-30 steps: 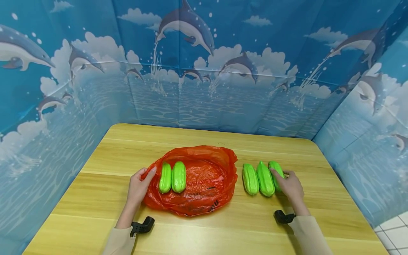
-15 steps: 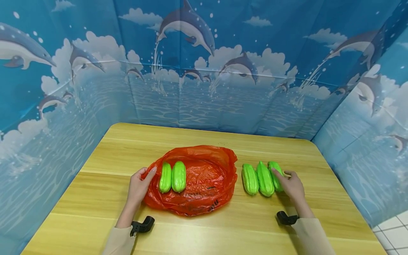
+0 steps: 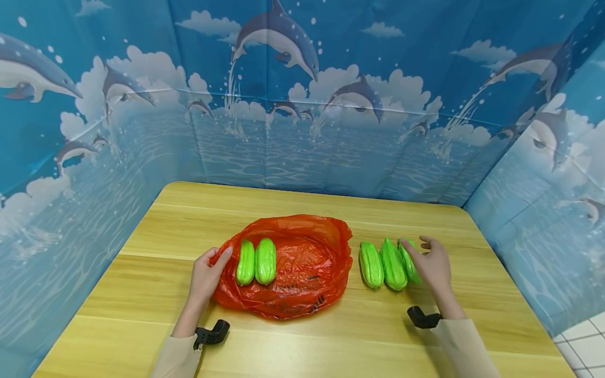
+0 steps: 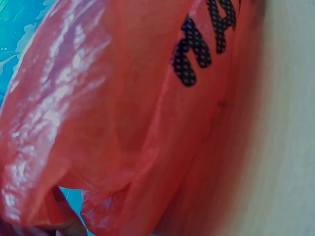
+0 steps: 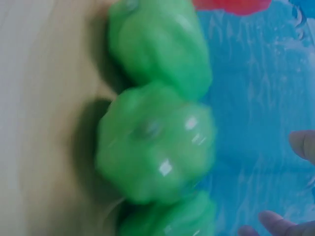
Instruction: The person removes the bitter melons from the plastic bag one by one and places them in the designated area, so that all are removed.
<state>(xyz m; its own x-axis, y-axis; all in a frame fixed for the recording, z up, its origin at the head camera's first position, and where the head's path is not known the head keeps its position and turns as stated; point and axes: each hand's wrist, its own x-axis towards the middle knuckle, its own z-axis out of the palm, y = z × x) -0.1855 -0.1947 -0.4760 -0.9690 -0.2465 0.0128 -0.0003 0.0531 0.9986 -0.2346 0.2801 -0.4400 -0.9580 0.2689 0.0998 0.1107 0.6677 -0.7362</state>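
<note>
My left hand (image 3: 204,276) pinches the left rim of a thin red plastic bag (image 3: 307,262), which lies spread out with its mouth open. Inside the bag's left part, two shiny green gourd-like vegetables, one slim (image 3: 245,263) and one thicker (image 3: 266,261), lie side by side. To the right of the bag, three more stand in a row: a left gourd (image 3: 371,265), a pointed middle gourd (image 3: 393,265) and a right gourd (image 3: 410,271), partly hidden by my right hand (image 3: 435,266). That hand hovers over the right gourd, its fingers spread; in the right wrist view the fingers (image 5: 302,145) are apart from the gourds.
Everything rests on a light wooden table (image 3: 302,346). A blue dolphin-print curtain (image 3: 307,147) rises behind it and along both sides. Each wrist wears a black camera mount, one on the left (image 3: 212,333) and one on the right (image 3: 423,317).
My right hand has come off the right gourd, lifting slightly with its fingers spreading. That gourd leans closer to the middle one. The left hand and the bag have not moved.
</note>
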